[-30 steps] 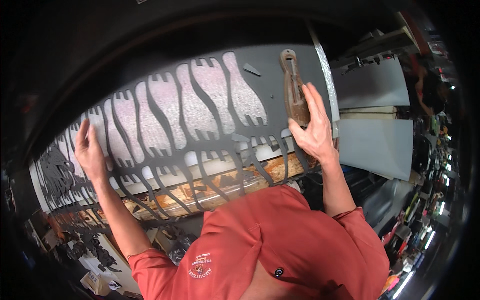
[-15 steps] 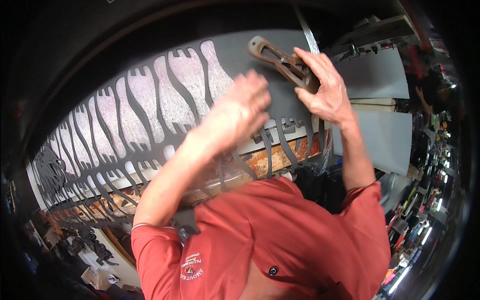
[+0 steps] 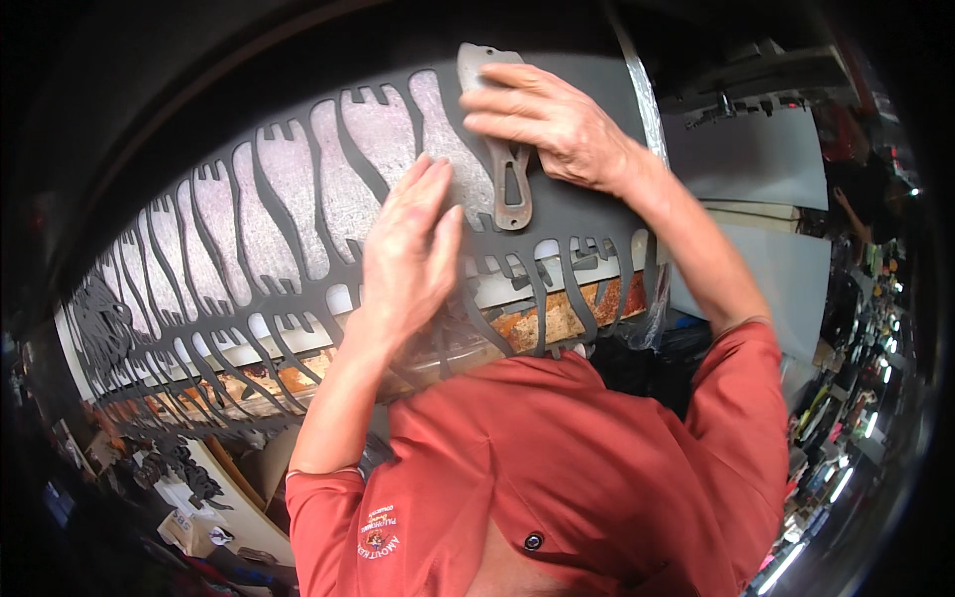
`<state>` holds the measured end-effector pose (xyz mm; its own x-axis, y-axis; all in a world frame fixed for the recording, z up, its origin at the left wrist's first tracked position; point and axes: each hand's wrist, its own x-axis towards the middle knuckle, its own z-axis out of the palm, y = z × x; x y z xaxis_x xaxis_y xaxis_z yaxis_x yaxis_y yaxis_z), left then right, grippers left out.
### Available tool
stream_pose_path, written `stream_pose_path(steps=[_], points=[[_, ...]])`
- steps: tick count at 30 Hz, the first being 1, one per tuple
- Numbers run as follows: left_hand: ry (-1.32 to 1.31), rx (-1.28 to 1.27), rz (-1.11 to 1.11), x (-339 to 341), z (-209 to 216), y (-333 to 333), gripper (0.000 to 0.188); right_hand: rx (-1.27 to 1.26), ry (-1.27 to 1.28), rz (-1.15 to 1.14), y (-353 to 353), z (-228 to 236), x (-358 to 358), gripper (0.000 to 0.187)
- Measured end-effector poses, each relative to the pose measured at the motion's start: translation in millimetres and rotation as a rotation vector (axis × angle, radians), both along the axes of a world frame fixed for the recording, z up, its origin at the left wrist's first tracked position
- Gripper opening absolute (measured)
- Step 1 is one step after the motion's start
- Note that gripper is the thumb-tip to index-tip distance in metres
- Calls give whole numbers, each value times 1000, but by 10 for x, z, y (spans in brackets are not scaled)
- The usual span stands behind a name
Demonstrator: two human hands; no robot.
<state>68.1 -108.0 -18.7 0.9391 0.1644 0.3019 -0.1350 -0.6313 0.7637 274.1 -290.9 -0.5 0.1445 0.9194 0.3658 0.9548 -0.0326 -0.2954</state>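
A metal cutting die (image 3: 512,199), strap-shaped with open slots and rust-brown edges, stands over the dark grey sheet (image 3: 587,214). My right hand (image 3: 562,129) holds it at its upper part, with the fingers across it and the thumb hidden. Left of the die, my left hand (image 3: 403,249) holds nothing; its fingers are straight and slightly apart. It is close to the sheet, though I cannot tell whether it touches. Repeated wavy, notched shapes are cut out of the sheet, and a pale speckled surface (image 3: 279,194) shows through them.
Along the near edge runs a worn brown board (image 3: 532,326), with strips of the cut sheet hanging over it. A tangle of dark offcuts (image 3: 99,318) lies at the far left. Pale grey panels (image 3: 746,289) stand to the right. A person (image 3: 875,199) is beyond them.
My right hand has moved left with the die, which has turned from slanted to nearly upright. My left hand has drawn back left and down.
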Motion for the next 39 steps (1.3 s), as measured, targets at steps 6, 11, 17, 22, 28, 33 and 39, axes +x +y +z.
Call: stream_pose_path(steps=[6, 11, 17, 22, 28, 33, 39], points=[[-37, 275, -95, 105, -171, -89, 49, 205, 259, -681, 146, -295, -632, 83], [-77, 117, -32, 126, -195, -109, 45, 268, 355, -664, 160, -301, -613, 72], [-112, 69, -24, 124, -220, -119, 44, 224, 401, -618, 109, -275, -584, 61], [-119, 75, -9, 130, -200, -116, 44, 195, 358, -566, 102, -276, -491, 69], [-194, -38, -35, -239, -61, 92, 34, 155, 294, -574, -211, -257, -921, 99], [-14, -47, 28, -1104, 78, 192, 25, 242, 305, -592, -301, -394, -1087, 80], [-12, -7, 119, -1736, -246, -42, 23, 325, 365, -566, -284, -356, -1050, 73]])
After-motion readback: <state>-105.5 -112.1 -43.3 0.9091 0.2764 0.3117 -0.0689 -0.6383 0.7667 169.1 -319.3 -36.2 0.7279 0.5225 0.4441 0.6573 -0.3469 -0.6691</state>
